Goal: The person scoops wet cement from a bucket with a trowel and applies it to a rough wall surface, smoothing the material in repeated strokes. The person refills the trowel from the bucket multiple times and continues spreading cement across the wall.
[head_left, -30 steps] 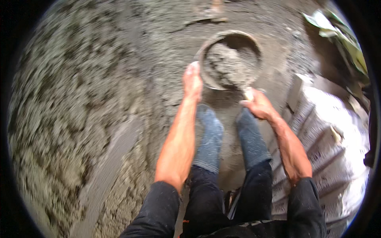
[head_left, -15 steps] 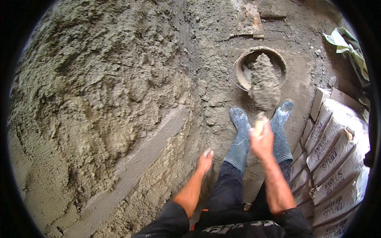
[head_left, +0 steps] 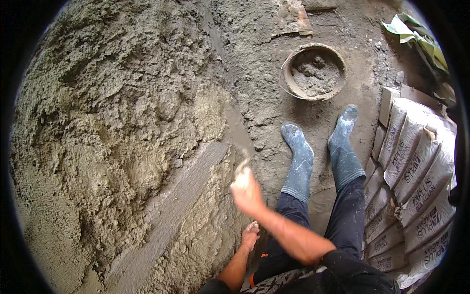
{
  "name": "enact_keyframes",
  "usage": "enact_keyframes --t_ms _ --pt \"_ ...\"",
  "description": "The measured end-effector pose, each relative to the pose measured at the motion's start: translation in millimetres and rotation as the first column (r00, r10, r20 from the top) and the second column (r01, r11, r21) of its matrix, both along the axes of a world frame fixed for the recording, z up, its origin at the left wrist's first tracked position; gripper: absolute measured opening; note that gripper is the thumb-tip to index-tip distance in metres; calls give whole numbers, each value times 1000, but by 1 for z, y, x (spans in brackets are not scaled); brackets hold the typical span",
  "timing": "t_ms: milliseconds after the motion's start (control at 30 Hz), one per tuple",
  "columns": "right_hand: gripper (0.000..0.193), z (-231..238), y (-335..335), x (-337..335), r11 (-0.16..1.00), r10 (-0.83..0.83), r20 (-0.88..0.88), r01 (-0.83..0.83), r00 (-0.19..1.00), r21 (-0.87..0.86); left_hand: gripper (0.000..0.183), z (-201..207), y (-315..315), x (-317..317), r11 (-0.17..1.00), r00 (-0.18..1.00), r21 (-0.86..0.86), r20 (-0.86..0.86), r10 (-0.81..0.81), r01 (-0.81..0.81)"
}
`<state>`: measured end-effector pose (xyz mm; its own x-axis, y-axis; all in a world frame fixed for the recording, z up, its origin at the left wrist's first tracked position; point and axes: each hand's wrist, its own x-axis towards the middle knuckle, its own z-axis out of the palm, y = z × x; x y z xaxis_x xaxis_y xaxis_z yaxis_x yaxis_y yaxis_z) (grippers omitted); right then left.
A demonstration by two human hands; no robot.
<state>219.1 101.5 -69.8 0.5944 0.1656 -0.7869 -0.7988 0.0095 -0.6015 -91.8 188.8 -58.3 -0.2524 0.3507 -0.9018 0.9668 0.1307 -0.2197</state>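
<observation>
Person's right grip (head_left: 247, 192) clenched on trowel (head_left: 239, 130), its blurred blade at the rough mortar (head_left: 122, 108) edge, contact unclear; left grip (head_left: 250, 236) near, can't tell if closed. Bucket (head_left: 293, 84) on gritty floor (head_left: 363, 73); stacked white sacks (head_left: 416, 152), dark lettering, far right.

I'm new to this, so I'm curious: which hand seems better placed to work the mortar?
Probably the right hand: it grips the trowel beside the rough mortar; the left hand sits lower, with no visible tool.

We see a mortar coat (head_left: 142, 98), matt and coarsely rough, crossed by a smoother strip (head_left: 183, 196). The boots (head_left: 300, 161) look rubbery; the sacks (head_left: 415, 164), smooth.
</observation>
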Motion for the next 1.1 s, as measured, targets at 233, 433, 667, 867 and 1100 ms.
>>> enact_keyframes --t_ms 233,433,667,867,1100 --pt "39 -107 52 -14 993 110 -52 -113 993 -42 41 -6 -17 22 998 1000 -50 18 24 -23" --pt "41 -40 17 -51 971 169 142 -190 975 147 38 -6 -15 15 998 1000 -66 9 -4 4" --pt "29 -7 -79 -10 448 272 -423 275 864 850 35 -4 -12 32 1000 999 -26 40 -14 15" --pt "29 14 -79 4 996 -29 322 53 946 -66 46 -15 -6 49 996 992 -67 119 -51 60" --pt "37 30 14 9 942 6 245 -88 970 323 44 -71 -1 48 990 955 -114 295 -41 78"
